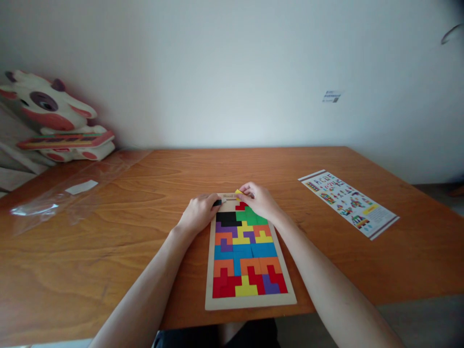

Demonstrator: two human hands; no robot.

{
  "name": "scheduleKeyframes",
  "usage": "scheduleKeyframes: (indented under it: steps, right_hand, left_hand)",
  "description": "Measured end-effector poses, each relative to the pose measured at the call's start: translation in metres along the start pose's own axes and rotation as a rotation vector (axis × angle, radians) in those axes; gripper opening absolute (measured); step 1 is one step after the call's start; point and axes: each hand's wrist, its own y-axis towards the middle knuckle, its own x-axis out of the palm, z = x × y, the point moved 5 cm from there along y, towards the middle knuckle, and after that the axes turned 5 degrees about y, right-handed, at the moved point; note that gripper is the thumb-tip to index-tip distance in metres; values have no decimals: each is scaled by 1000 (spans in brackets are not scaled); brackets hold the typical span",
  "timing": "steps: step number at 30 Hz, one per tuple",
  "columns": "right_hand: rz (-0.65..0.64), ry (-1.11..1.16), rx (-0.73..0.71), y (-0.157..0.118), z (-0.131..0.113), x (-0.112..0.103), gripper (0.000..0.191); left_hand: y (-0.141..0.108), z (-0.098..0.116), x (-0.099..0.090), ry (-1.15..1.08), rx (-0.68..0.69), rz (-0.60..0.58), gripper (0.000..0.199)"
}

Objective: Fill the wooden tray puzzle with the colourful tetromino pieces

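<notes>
A wooden puzzle board (250, 303) lies on the table before me, filled over most of its area with coloured block pieces. At its far left corner my left hand (198, 211) is closed on a black puzzle piece (217, 202). My right hand (261, 199) pinches a yellow puzzle piece (238, 192) above the board's far edge. A red piece (240, 206) lies just below that hand, beside green pieces (250, 216). Bare wood shows near the far left of the board. The fingers partly hide both held pieces.
A printed pattern sheet (348, 204) lies at the right of the wooden table (174, 169). Clear plastic packaging (72, 195) spreads over the left side, with a cow-shaped toy keyboard (68, 118) behind it. A pale wall (232, 72) rises at the table's far edge.
</notes>
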Motion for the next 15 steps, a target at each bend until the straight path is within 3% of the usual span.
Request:
scheduleKeyframes:
  steps: [7, 12, 15]
  right_hand:
    - [-89, -3, 28, -2, -1, -1, 11]
    - [58, 41, 8, 2, -1, -14, 14]
    - [106, 78, 7, 4, 6, -26, 18]
  left_hand:
    - [-1, 0, -1, 23, -42, -13, 17]
    - [-3, -12, -12, 24, -133, 77, 20]
    - [-7, -26, -19, 122, -222, 66, 19]
